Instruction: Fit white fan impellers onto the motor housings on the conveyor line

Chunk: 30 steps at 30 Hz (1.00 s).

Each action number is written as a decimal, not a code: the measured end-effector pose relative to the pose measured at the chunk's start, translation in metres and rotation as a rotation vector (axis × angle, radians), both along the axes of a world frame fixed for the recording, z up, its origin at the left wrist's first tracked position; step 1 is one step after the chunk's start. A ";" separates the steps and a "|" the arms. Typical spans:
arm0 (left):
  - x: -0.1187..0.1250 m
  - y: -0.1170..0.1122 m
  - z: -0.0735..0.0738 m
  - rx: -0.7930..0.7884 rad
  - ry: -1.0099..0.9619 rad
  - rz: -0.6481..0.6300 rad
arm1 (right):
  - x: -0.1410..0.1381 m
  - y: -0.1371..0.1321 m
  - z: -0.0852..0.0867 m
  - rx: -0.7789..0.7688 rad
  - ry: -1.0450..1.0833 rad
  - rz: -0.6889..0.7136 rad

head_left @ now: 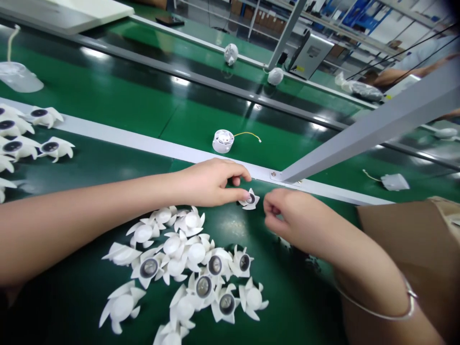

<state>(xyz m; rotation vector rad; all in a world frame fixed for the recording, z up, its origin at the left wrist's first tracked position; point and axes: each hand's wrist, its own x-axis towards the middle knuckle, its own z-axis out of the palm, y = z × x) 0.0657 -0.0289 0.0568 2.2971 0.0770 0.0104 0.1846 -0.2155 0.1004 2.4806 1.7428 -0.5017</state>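
Over the green bench, my left hand (217,184) reaches in from the left with thumb and index finger apart. Its thumb tip overlaps a small white fan impeller (251,200) with a dark hub; whether they touch is hard to tell. Just right of that impeller, my right hand (293,218) has its fingers curled together, and anything inside them is hidden. Below my hands lies a loose pile of white impellers (196,254), some hub-up, others showing their smooth caps.
A round white fan housing (223,142) with a yellow wire sits beyond the white rail (143,143). More impellers (55,147) stand at the left. A slanted grey post (352,129) rises at the right, above a cardboard box (398,239). Another person's arm (402,74) shows far right.
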 end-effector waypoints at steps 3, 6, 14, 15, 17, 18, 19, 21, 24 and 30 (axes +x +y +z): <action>0.000 0.002 -0.002 0.008 -0.040 -0.044 | 0.007 0.005 -0.005 0.220 0.195 0.042; -0.001 0.000 -0.005 0.068 -0.084 -0.056 | 0.006 0.010 -0.014 0.253 0.237 0.064; -0.002 -0.005 -0.009 0.087 -0.104 0.001 | -0.005 0.013 -0.029 0.246 -0.026 0.033; -0.002 -0.005 -0.009 0.091 -0.108 0.006 | -0.006 0.013 -0.030 0.250 -0.044 0.030; -0.002 -0.006 -0.010 0.098 -0.114 0.011 | -0.007 0.013 -0.032 0.260 -0.045 0.028; -0.002 -0.006 -0.010 0.099 -0.117 0.011 | -0.007 0.013 -0.032 0.263 -0.039 0.027; -0.002 -0.006 -0.010 0.100 -0.119 0.010 | -0.007 0.013 -0.033 0.265 -0.037 0.025; -0.002 -0.005 -0.011 0.100 -0.120 0.006 | -0.007 0.013 -0.033 0.267 -0.051 0.022; -0.001 -0.005 -0.012 0.099 -0.118 0.005 | -0.007 0.013 -0.033 0.267 -0.088 0.037; -0.001 -0.005 -0.011 0.098 -0.113 0.018 | -0.011 0.012 -0.031 0.291 -0.170 0.150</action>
